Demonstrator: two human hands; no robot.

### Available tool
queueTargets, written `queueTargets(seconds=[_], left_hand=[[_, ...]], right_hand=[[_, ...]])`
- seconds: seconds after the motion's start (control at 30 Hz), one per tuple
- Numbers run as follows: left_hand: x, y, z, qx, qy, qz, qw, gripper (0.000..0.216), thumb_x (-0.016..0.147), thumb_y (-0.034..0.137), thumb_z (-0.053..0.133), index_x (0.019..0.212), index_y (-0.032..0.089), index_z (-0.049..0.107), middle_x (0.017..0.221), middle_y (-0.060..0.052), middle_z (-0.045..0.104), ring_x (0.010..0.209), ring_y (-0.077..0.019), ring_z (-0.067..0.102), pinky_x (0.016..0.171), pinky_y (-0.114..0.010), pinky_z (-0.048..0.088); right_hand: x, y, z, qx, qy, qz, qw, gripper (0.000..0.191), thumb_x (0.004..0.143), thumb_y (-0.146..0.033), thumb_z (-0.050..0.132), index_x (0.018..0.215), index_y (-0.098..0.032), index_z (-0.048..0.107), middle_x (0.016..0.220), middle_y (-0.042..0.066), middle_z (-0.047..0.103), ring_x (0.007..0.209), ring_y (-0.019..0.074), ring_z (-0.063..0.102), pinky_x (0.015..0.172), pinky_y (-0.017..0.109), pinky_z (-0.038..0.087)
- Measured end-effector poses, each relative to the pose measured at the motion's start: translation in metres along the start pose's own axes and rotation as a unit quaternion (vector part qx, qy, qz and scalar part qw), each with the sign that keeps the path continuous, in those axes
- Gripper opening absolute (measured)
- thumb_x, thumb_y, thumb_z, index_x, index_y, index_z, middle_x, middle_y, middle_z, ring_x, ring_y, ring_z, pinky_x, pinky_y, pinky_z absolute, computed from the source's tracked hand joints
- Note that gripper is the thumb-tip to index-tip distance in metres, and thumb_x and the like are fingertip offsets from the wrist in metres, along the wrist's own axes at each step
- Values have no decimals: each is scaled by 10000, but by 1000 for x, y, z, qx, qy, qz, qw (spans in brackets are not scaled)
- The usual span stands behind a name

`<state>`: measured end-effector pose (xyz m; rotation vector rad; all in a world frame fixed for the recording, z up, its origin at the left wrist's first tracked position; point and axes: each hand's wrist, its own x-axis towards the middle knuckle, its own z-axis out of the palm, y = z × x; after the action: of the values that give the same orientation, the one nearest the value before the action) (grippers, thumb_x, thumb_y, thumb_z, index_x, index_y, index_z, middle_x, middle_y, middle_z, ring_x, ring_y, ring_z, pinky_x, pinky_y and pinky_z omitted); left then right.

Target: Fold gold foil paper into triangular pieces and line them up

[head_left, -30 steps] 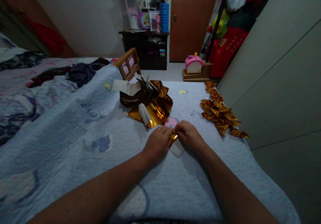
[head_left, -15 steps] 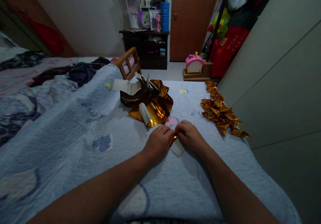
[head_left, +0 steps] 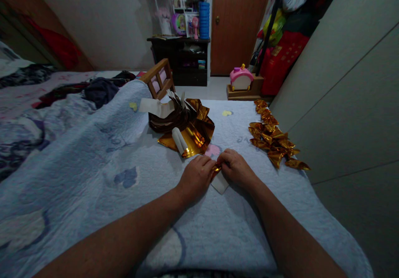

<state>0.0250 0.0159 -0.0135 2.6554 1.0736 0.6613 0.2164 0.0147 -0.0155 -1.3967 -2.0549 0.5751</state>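
Both my hands rest on a pale blue quilt (head_left: 93, 166) and pinch one small sheet of gold foil paper (head_left: 216, 170) between them. My left hand (head_left: 195, 176) grips its left side with curled fingers. My right hand (head_left: 236, 168) grips its right side. The paper's white underside (head_left: 220, 185) pokes out below my fingers. Just beyond my hands lies a loose stack of gold foil sheets (head_left: 190, 128) with a curled white strip on top. A row of several folded gold pieces (head_left: 272, 139) lies to the right.
A small wooden chair back (head_left: 159, 78) stands behind the foil stack. A grey wardrobe wall (head_left: 343, 103) runs along the right. Crumpled clothes (head_left: 99, 89) lie at the far left of the bed. A dark shelf (head_left: 183, 60), a door and a pink toy (head_left: 240, 78) stand beyond.
My hands have closed in a little over the gold paper, fingers working at its fold; otherwise nothing has moved.
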Motion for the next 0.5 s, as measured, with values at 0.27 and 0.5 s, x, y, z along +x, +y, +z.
queueTargets(seconds=[0.27, 0.5], left_hand=[[1, 0, -1, 5, -11, -4, 1000, 154, 1014, 227, 549, 1075, 164, 675, 980, -77, 670, 906, -232, 591, 825, -381, 504], [1, 1, -1, 8, -17, -4, 1000, 158, 1013, 233, 551, 1068, 167, 684, 984, -79, 670, 908, -230, 589, 829, -379, 504]], right_hand=[[0, -1, -1, -9, -3, 3, 1000, 244, 769, 9, 523, 818, -190, 657, 867, 45, 619, 883, 203, 559, 822, 330, 419], [-1, -4, -3, -4, -4, 2, 1000, 243, 735, 8, 512, 804, -182, 646, 854, 49, 609, 871, 207, 555, 811, 331, 417]])
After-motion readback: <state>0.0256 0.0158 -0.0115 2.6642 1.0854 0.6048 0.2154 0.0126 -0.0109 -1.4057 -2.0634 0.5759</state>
